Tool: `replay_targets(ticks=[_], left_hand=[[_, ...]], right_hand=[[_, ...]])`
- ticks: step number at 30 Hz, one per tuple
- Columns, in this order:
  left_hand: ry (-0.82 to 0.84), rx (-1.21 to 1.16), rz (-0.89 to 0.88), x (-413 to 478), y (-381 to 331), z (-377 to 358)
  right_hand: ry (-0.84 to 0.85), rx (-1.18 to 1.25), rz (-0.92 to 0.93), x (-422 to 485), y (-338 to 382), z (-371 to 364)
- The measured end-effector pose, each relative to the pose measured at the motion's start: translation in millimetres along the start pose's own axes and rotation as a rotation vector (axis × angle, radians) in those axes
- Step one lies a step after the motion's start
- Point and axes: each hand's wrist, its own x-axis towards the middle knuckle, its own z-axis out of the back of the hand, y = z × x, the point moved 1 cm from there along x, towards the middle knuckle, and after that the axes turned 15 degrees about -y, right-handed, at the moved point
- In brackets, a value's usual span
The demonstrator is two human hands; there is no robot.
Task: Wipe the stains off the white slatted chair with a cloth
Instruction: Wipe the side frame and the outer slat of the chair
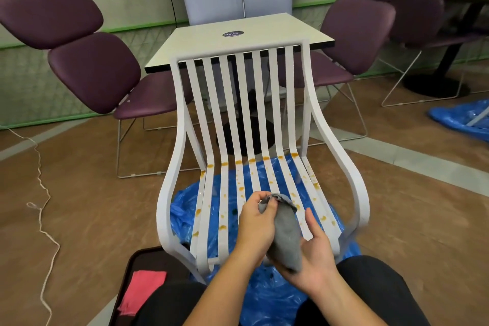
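You hold the cloth (287,235) in both hands over the chair (238,51) seat.
Your left hand (258,225) pinches its upper end; your right hand (316,257) cups its lower end, fingers curled beneath, thumb clear. Orange stains (252,160) dot the slats just beyond. A blue sheet (275,296) lies underneath.

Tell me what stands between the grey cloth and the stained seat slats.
Nothing visible. The left hand and right hand hold the grey cloth over the stained seat slats; only air lies between.

Purple chairs (92,69) w/ table (201,45) behind; blue sheet (277,299) on floor, pink rag (143,291) on tray (143,259).
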Motion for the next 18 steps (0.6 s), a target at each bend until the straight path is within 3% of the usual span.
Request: replay_targets(ticks=[3,8,10,18], left_hand=[[-0.037,0.042,-0.073,5,0,3],[-0.271,0.125,-0.219,26,4,15],[-0.293,0.072,-0.181,33,6,18],[-0.094,-0.192,0.109,68,5,24]], right_hand=[[0.066,-0.074,0.036,2,-2,-6],[0.026,-0.085,0.129,26,-8,-14],[0.039,-0.071,0.113,35,-15,-18],[0.063,-0.173,0.032,57,-19,-46]])
